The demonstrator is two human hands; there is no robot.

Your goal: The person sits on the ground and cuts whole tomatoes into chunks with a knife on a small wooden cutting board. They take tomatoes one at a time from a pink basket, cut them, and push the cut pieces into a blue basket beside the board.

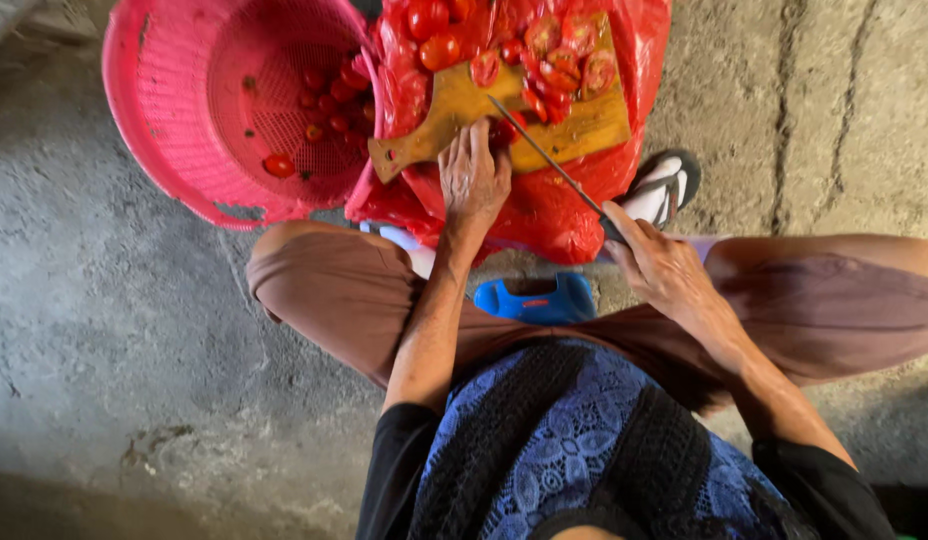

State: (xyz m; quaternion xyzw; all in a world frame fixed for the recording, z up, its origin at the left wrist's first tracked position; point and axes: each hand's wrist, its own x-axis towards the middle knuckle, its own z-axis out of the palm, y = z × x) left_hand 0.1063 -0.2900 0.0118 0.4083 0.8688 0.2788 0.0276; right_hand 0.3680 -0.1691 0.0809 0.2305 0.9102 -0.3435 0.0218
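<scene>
A person squats on a rough concrete floor [114, 330], knees wide apart, seen from above. A pink plastic basket [174, 120] lies tipped on its side at upper left, with small red tomatoes [329, 105] gathered against its mesh bottom. Just beside it, a red plastic sheet [554, 210] is spread on the ground under a wooden cutting board [454, 110], whose far end holds halved tomatoes [569, 55] and a few whole ones. The right hand [664, 265] is closed around the handle of a long thin knife [544, 150]; the blade slants across the board with its tip near the board's middle. The left hand [474, 175] rests palm down on the near edge of the board, fingers together and pressed on a tomato [504, 130] beside the blade. A blue sandal [534, 300] shows between the knees, and a white sandal with dark straps [664, 185] sits at the sheet's right edge.
</scene>
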